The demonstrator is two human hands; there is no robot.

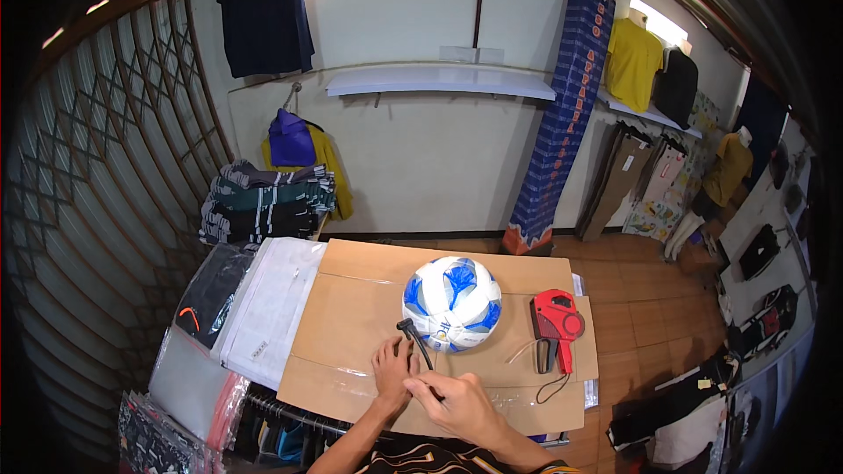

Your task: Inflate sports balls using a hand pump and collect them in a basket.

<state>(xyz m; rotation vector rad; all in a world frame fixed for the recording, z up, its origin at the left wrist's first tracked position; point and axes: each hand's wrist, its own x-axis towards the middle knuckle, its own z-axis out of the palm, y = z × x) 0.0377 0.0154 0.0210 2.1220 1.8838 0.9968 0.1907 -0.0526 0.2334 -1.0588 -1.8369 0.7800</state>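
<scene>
A white and blue football [452, 304] rests on a flattened cardboard sheet [355, 316] in front of me. My right hand [458, 401] pinches the lower end of a short black hose [421, 346], whose black angled head lies by the ball's lower left side. My left hand [395, 368] is just left of the hose, low over the cardboard, its fingers partly bent; whether it touches the hose is hard to tell. A red price label gun [557, 326] with a black cord lies right of the ball.
White plastic-wrapped packages [270, 309] lie left of the cardboard, with a stack of folded clothes [263, 204] behind. Hangers with garments [283, 434] hang below the near left edge. A blue wrapped column [556, 112] stands behind; mannequins and clothes line the right.
</scene>
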